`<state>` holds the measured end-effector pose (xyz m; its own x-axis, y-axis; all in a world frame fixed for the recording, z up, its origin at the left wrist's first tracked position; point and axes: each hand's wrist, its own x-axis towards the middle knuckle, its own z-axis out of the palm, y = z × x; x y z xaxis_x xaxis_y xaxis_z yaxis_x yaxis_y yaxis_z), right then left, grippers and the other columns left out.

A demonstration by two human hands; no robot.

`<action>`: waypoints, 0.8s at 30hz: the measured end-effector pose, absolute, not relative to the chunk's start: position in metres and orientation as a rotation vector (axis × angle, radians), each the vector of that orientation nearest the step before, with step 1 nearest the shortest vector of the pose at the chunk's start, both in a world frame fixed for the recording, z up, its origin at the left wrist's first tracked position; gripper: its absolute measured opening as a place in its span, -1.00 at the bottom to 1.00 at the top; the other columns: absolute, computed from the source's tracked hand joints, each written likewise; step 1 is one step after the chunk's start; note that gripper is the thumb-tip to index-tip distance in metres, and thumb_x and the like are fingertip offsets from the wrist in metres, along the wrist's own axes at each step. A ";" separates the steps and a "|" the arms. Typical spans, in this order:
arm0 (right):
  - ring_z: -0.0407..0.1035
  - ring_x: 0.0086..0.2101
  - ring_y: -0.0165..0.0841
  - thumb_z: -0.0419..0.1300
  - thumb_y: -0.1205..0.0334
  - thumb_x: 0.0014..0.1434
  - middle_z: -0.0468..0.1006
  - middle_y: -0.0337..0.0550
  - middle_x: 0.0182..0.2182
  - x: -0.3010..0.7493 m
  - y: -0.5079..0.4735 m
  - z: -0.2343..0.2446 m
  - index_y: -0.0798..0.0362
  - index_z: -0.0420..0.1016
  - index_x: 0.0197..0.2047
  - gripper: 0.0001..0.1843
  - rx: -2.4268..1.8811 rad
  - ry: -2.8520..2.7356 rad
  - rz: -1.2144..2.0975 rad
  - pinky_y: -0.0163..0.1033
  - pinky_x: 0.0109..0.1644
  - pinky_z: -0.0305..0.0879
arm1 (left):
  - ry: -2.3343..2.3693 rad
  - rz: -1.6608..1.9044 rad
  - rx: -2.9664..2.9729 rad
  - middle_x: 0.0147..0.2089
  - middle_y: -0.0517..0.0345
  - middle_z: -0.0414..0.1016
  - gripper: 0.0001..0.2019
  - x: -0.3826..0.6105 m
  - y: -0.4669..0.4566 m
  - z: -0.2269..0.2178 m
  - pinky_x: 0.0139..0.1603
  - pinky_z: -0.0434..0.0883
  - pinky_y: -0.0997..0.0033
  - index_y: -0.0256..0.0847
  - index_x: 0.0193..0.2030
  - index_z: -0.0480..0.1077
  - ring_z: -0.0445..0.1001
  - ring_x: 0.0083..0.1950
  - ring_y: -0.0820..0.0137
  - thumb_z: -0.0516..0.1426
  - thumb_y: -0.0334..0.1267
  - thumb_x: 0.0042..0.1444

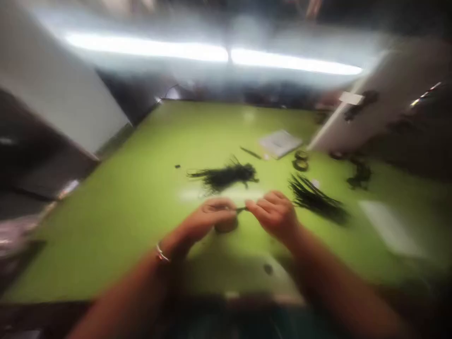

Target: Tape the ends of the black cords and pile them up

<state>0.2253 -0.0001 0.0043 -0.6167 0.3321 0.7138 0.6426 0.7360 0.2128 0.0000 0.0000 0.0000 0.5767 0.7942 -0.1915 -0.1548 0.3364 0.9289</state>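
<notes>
The picture is blurred by motion. My left hand [212, 220] and my right hand [273, 213] meet over the middle of a green table [123, 212], fingers curled in a pinch. Between the fingertips runs a thin dark strand [241, 208], held at both ends. A round brownish thing [226, 226] shows under my left hand; I cannot make out what it is. A bangle sits on my left wrist. A pile of thin black strands [226, 176] lies just beyond my hands. A second black bundle [316, 200] lies to the right of my right hand.
A white pad or paper [280, 142], a dark pen-like stick [250, 152] and small dark rings [301, 161] lie at the back. White panels stand at left [60, 94] and right [370, 113]. More dark bits [360, 174] lie far right. Bright strip lights glow above.
</notes>
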 end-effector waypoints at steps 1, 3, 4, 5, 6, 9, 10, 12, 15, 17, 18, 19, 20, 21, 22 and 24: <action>0.14 -0.47 -0.39 0.23 0.45 0.18 0.42 -0.27 -0.59 0.225 0.000 0.003 0.14 0.50 -0.16 -0.85 -0.731 -2.246 -0.630 -0.22 -0.28 0.09 | 0.708 0.707 1.036 -0.52 0.22 0.32 -0.75 0.002 -0.001 0.001 -0.48 0.17 0.52 -0.34 -0.29 0.40 0.24 -0.52 0.55 0.28 -0.17 0.08; 0.15 -0.47 -0.39 0.21 0.45 0.19 0.42 -0.27 -0.60 0.223 0.000 0.001 0.13 0.51 -0.14 -0.85 -0.759 -2.227 -0.638 -0.22 -0.27 0.09 | 0.710 0.748 1.042 -0.54 0.25 0.27 -0.74 0.007 -0.001 0.002 -0.50 0.15 0.52 -0.32 -0.33 0.40 0.21 -0.53 0.56 0.25 -0.13 0.10; 0.16 -0.47 -0.39 0.21 0.43 0.20 0.42 -0.27 -0.60 0.221 0.000 -0.001 0.12 0.51 -0.15 -0.86 -0.787 -2.227 -0.618 -0.22 -0.27 0.09 | 0.733 0.778 1.063 -0.54 0.25 0.26 -0.74 0.008 -0.001 0.001 -0.50 0.15 0.52 -0.32 -0.35 0.40 0.20 -0.53 0.56 0.24 -0.12 0.11; 0.16 -0.47 -0.38 0.21 0.39 0.22 0.41 -0.27 -0.61 0.220 0.001 -0.002 0.11 0.53 -0.16 -0.88 -0.824 -2.230 -0.593 -0.22 -0.28 0.09 | 0.780 0.820 1.088 -0.53 0.25 0.25 -0.73 0.009 0.000 0.000 -0.51 0.14 0.52 -0.31 -0.38 0.39 0.20 -0.52 0.56 0.24 -0.11 0.12; 0.17 -0.47 -0.38 0.20 0.35 0.23 0.41 -0.26 -0.61 0.218 0.001 -0.003 0.09 0.54 -0.19 -0.90 -0.873 -2.244 -0.538 -0.22 -0.28 0.09 | 0.837 0.865 1.131 -0.51 0.24 0.26 -0.73 0.009 0.001 -0.002 -0.51 0.15 0.52 -0.30 -0.40 0.39 0.20 -0.51 0.55 0.23 -0.12 0.12; 0.27 -0.38 -0.33 0.21 0.19 0.24 0.50 -0.19 -0.50 0.214 0.000 -0.006 0.06 0.55 -0.19 -0.85 -1.043 -2.340 -0.217 -0.20 -0.20 0.14 | 0.981 0.988 1.430 -0.40 0.14 0.35 -0.78 0.009 0.005 -0.007 -0.43 0.25 0.46 -0.28 -0.45 0.41 0.30 -0.40 0.46 0.22 -0.20 0.13; 0.30 -0.32 -0.30 0.21 0.16 0.24 0.54 -0.14 -0.41 0.213 -0.001 -0.006 0.06 0.54 -0.14 -0.81 -1.084 -2.382 -0.096 -0.18 -0.15 0.16 | 0.999 1.025 1.572 -0.37 0.11 0.38 -0.81 0.009 0.005 -0.009 -0.36 0.30 0.43 -0.28 -0.44 0.42 0.33 -0.35 0.42 0.21 -0.24 0.13; 0.34 -0.23 -0.26 0.14 0.18 0.27 0.57 -0.07 -0.28 0.211 -0.003 -0.004 0.08 0.51 -0.07 -0.77 -1.125 -2.457 0.115 -0.13 -0.07 0.17 | 0.967 1.075 1.847 -0.32 0.06 0.40 -0.88 0.009 0.005 -0.011 -0.24 0.35 0.36 -0.27 -0.39 0.44 0.36 -0.27 0.37 0.17 -0.32 0.16; 0.36 -0.32 -0.33 0.01 0.28 0.32 0.57 -0.10 -0.34 0.210 -0.005 0.002 0.08 0.51 -0.23 -0.75 -1.189 -2.463 0.507 -0.20 -0.17 0.22 | 0.838 1.064 2.099 -0.26 0.03 0.41 -0.92 0.009 0.004 -0.011 -0.15 0.37 0.33 -0.27 -0.30 0.45 0.37 -0.21 0.36 0.12 -0.41 0.18; 0.33 -0.43 -0.41 0.00 0.27 0.31 0.53 -0.19 -0.45 0.210 -0.005 0.005 0.08 0.47 -0.38 -0.71 -1.233 -2.371 0.818 -0.29 -0.31 0.21 | 0.788 1.057 2.120 -0.25 0.02 0.41 -0.91 0.010 0.003 -0.010 -0.14 0.37 0.34 -0.27 -0.28 0.45 0.38 -0.20 0.36 0.11 -0.42 0.19; 0.32 -0.47 -0.43 0.02 0.25 0.30 0.51 -0.23 -0.50 0.211 -0.005 0.007 0.08 0.45 -0.42 -0.70 -1.250 -2.305 0.946 -0.33 -0.36 0.20 | 0.781 1.063 2.097 -0.25 0.03 0.41 -0.91 0.010 0.003 -0.009 -0.14 0.37 0.34 -0.26 -0.29 0.45 0.38 -0.19 0.37 0.11 -0.42 0.19; 0.30 -0.50 -0.45 0.05 0.24 0.29 0.48 -0.27 -0.55 0.212 -0.004 0.008 0.08 0.45 -0.44 -0.71 -1.257 -2.240 1.038 -0.35 -0.39 0.19 | 0.783 1.071 2.060 -0.26 0.03 0.41 -0.92 0.009 0.003 -0.007 -0.14 0.37 0.34 -0.26 -0.30 0.45 0.38 -0.19 0.37 0.12 -0.41 0.19; 0.29 -0.53 -0.47 0.07 0.24 0.28 0.46 -0.30 -0.58 0.213 -0.004 0.008 0.08 0.45 -0.45 -0.72 -1.243 -2.188 1.089 -0.36 -0.41 0.19 | 0.793 1.073 2.012 -0.26 0.04 0.42 -0.92 0.009 0.004 -0.006 -0.14 0.37 0.34 -0.26 -0.31 0.46 0.39 -0.20 0.37 0.14 -0.39 0.19; 0.28 -0.54 -0.48 0.10 0.24 0.27 0.45 -0.31 -0.59 0.214 -0.003 0.008 0.08 0.47 -0.44 -0.74 -1.212 -2.154 1.088 -0.37 -0.41 0.19 | 0.804 1.060 1.952 -0.27 0.03 0.42 -0.93 0.008 0.004 -0.004 -0.16 0.36 0.34 -0.27 -0.32 0.47 0.39 -0.20 0.36 0.16 -0.36 0.18; 0.29 -0.53 -0.48 0.12 0.25 0.25 0.46 -0.30 -0.58 0.214 -0.003 0.008 0.08 0.48 -0.42 -0.77 -1.166 -2.141 1.022 -0.36 -0.41 0.20 | 0.812 1.030 1.875 -0.26 0.03 0.43 -0.93 0.007 0.005 -0.003 -0.18 0.36 0.35 -0.27 -0.32 0.47 0.40 -0.21 0.36 0.19 -0.33 0.16; 0.31 -0.49 -0.45 0.14 0.27 0.25 0.50 -0.25 -0.53 0.214 -0.003 0.007 0.08 0.51 -0.37 -0.82 -1.048 -2.159 0.748 -0.34 -0.36 0.21 | 0.815 0.922 1.673 -0.27 0.03 0.44 -0.88 0.004 0.005 0.000 -0.25 0.35 0.38 -0.29 -0.28 0.48 0.40 -0.26 0.39 0.22 -0.26 0.14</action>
